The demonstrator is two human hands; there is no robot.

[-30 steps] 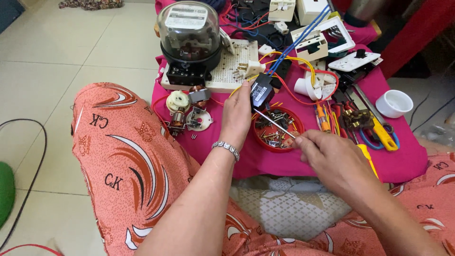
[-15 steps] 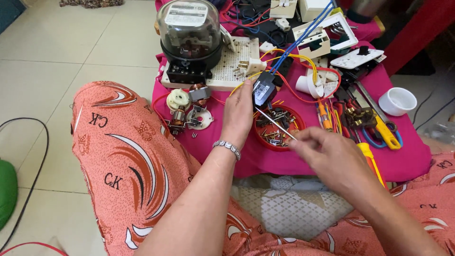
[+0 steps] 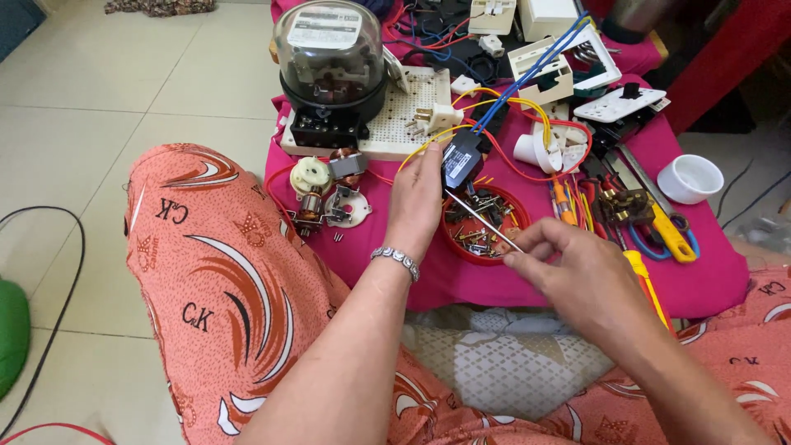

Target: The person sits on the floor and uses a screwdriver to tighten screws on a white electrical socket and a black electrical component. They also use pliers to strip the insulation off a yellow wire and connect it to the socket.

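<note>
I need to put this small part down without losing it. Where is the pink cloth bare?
Bare pink cloth runs along the near edge, below the red dish of screws, and right of the yellow-handled screwdriver, below the white cup. The middle and back, around the meter, are crowded with wires and sockets.

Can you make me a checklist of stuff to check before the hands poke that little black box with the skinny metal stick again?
1. Left hand holds the black box firmly: ok.
2. Right hand pinches the metal stick: ok.
3. Stick tip meets the box's lower edge: ok.
4. Tip seated in a screw: cannot tell, too small.
5. Red dish of small parts under the work: ok.
6. Blue wires and yellow wires away from the stick: ok.
</note>
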